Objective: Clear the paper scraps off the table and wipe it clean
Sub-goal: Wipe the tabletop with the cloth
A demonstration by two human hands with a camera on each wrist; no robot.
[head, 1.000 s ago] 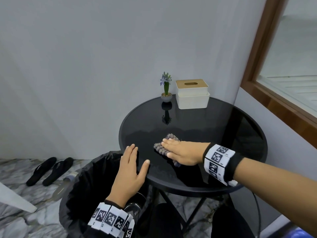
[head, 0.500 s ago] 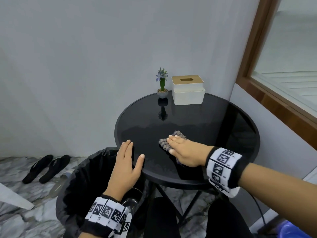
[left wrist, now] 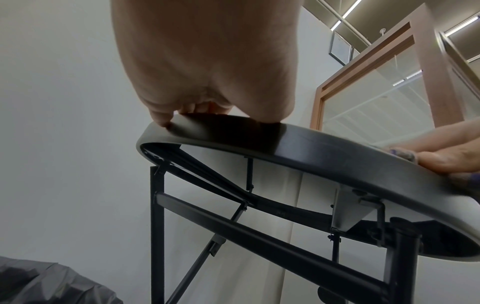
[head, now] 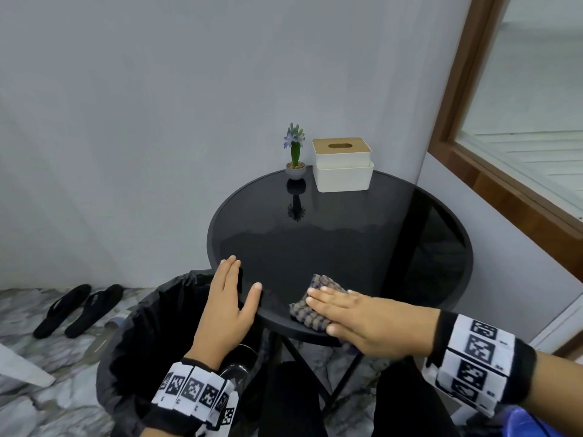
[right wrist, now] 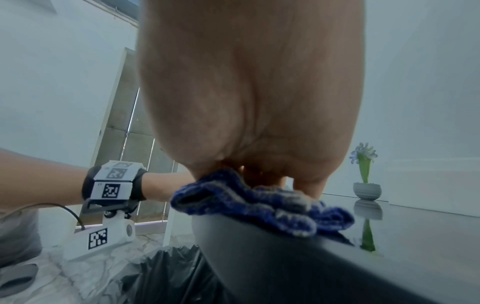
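A round black glass table (head: 362, 234) stands in front of me. My right hand (head: 350, 313) lies flat with straight fingers on a blue-grey knitted cloth (head: 310, 305) at the table's near edge; in the right wrist view the cloth (right wrist: 259, 205) bunches under the palm and hangs slightly over the rim. My left hand (head: 227, 301) rests open against the table's left rim, thumb on the glass; the left wrist view shows its fingers (left wrist: 166, 117) touching the rim (left wrist: 285, 142). No paper scraps show on the tabletop.
A bin lined with a black bag (head: 151, 335) stands under the table's left edge, below my left hand. A small potted flower (head: 295, 156) and a white tissue box (head: 342, 165) sit at the table's far side by the wall. Black slippers (head: 75, 307) lie on the marble floor.
My right hand has slid the cloth from mid-table toward me, down to the near edge. The left hand has stayed at the left rim.
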